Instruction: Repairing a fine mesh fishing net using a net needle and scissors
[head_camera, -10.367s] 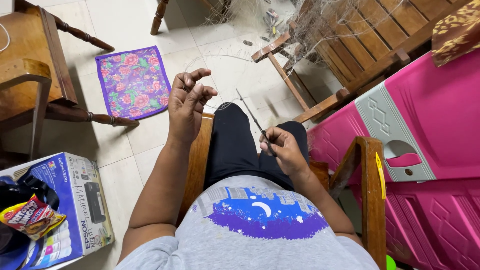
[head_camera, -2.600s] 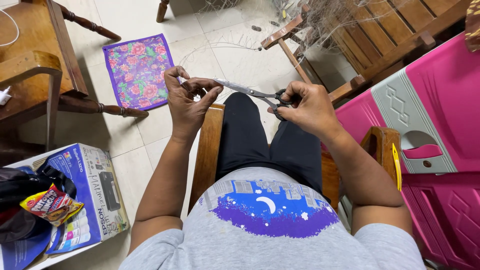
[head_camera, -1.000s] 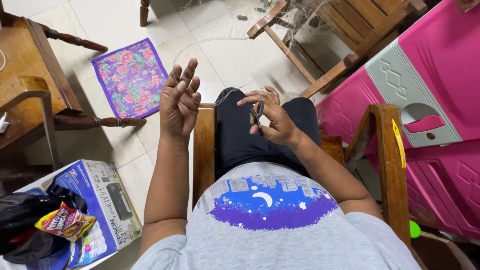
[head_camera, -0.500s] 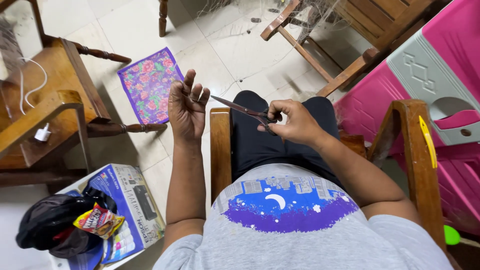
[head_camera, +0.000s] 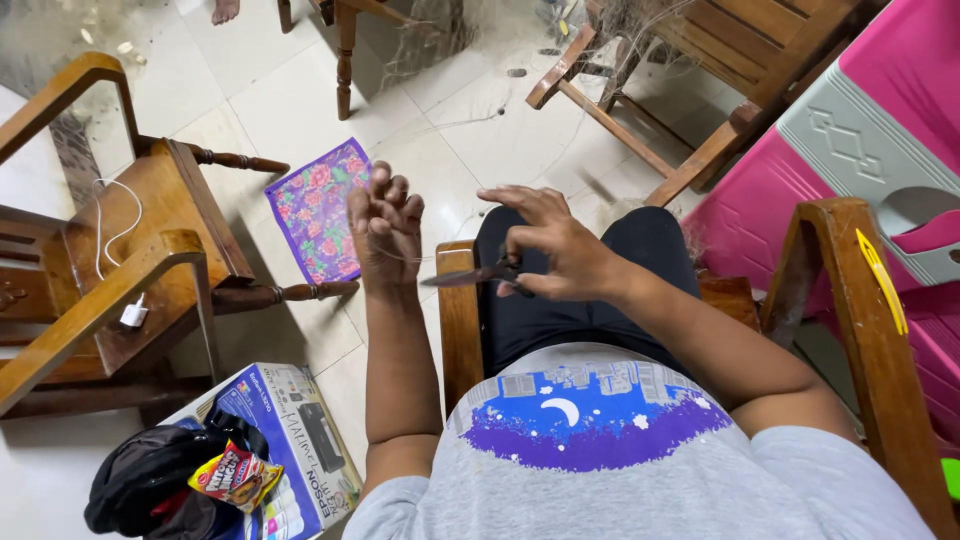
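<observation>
I sit in a wooden armchair (head_camera: 458, 320) and look down at my lap. My left hand (head_camera: 385, 222) is raised with its fingers loosely curled, and a thin thread (head_camera: 405, 260) runs from it toward the right. My right hand (head_camera: 550, 245) grips a pair of dark scissors (head_camera: 470, 277). Their blades point left, close to my left wrist and to the thread. Fine netting (head_camera: 620, 195) lies over my right knee and trails toward the far chair.
A second wooden armchair (head_camera: 130, 280) with a white charger and cable stands at the left. A floral purple mat (head_camera: 320, 210) lies on the tiled floor. A printer box (head_camera: 290, 440), a dark bag and a snack packet sit at lower left. Pink plastic furniture (head_camera: 880, 130) is at the right.
My view has swung left and my hands sit lower in it. The scissors' blades have dropped toward my left wrist, and the left fingers have curled inward.
</observation>
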